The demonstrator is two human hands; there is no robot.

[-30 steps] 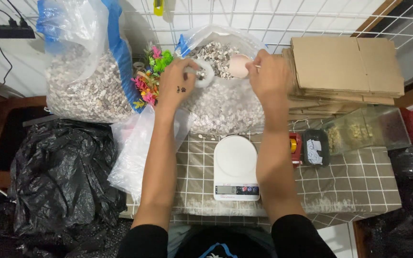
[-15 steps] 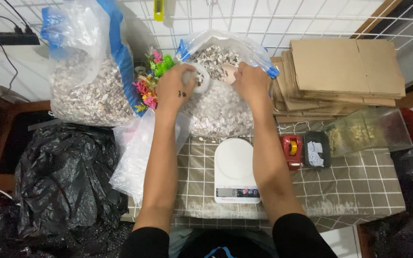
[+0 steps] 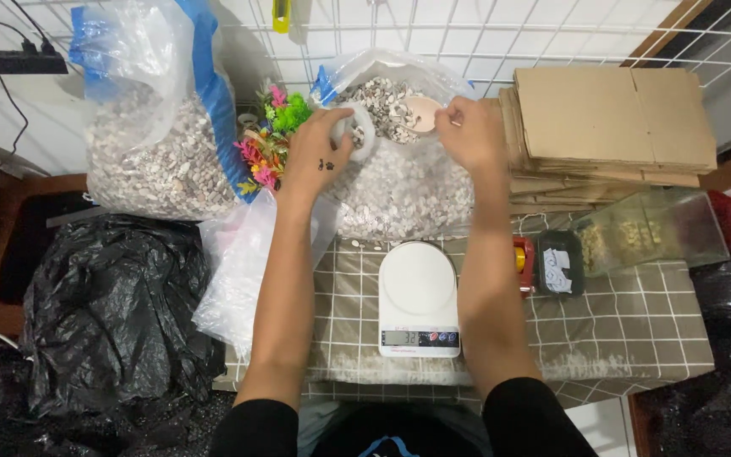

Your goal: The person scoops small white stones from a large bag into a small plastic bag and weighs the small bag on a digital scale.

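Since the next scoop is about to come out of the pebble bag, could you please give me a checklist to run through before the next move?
1. Small clear bag in left hand held open over the large clear pebble bag: ok.
2. Pink scoop gripped by right hand: ok.
3. White round-topped kitchen scale bare on top: ok.
4. Scale display lit: ok.
5. Pebbles loaded in scoop: cannot tell.
6. Grey checked tablecloth free of stray pebbles: not ok, a few lie by the large bag.

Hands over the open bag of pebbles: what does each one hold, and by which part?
The left hand grips a small clear bag by its rim. The right hand holds a pale scoop by its rear end.
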